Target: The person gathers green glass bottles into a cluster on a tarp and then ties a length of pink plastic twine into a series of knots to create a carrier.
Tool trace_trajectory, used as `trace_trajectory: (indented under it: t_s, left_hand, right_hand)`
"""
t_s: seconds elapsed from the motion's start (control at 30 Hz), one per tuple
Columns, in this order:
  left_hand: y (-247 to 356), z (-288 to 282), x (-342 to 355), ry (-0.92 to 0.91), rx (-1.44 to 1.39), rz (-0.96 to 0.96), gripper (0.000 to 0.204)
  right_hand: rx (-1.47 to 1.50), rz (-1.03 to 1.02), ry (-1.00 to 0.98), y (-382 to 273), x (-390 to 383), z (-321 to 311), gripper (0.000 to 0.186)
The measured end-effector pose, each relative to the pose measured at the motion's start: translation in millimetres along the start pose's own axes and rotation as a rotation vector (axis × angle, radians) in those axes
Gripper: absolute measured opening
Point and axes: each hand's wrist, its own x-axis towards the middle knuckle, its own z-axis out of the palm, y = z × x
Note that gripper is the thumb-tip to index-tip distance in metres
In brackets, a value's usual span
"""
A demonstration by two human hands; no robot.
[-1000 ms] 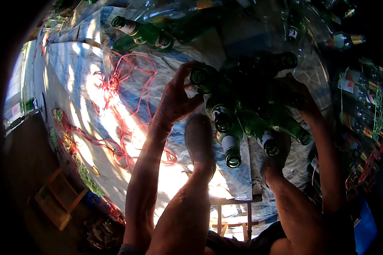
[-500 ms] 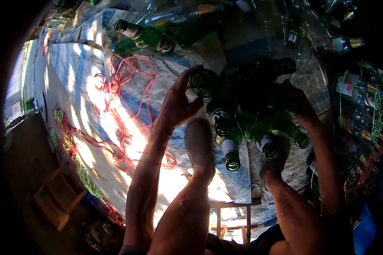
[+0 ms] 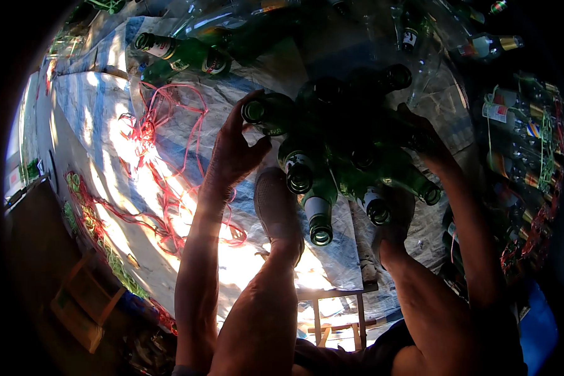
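A clustered bundle of green glass bottles, several necks pointing outward and toward the camera, sits between my hands above my shoes, its middle dark in shadow. My left hand is curved round the bottle at the bundle's left side, fingertips at its far side and thumb below. My right hand grips the shadowed right side of the bundle; its fingertips are hard to make out. My left shoe is under the lower left bottles, and my right foot is partly hidden by them.
Loose green bottles lie at the back on a striped woven sheet. Red twine is tangled left of me. Piled bottles line the right. A wooden chair stands lower left, a blue object lower right.
The whole view has shifted leftward in the picture. My left hand and its bottle have moved a little farther left from the other bottles; both hands stay on the bundle.
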Motion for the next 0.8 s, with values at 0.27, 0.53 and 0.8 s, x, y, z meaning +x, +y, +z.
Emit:
trace_trajectory:
  t_s: [0.27, 0.53, 0.8]
  left_hand:
    - [-5, -9, -11, 0.018, 0.144, -0.123, 0.068]
    - [-25, -20, -10, 0.185, -0.024, -0.099, 0.062]
    - [-20, -68, 16, 0.661, 0.193, -0.023, 0.073]
  right_hand:
    - [0.004, 0.035, -0.13, 4, 5, -1, 0.029]
    - [0.015, 0.223, 0.017, -13, -7, 4, 0.029]
    - [-0.023, 0.253, 0.013, 28, -5, -4, 0.027]
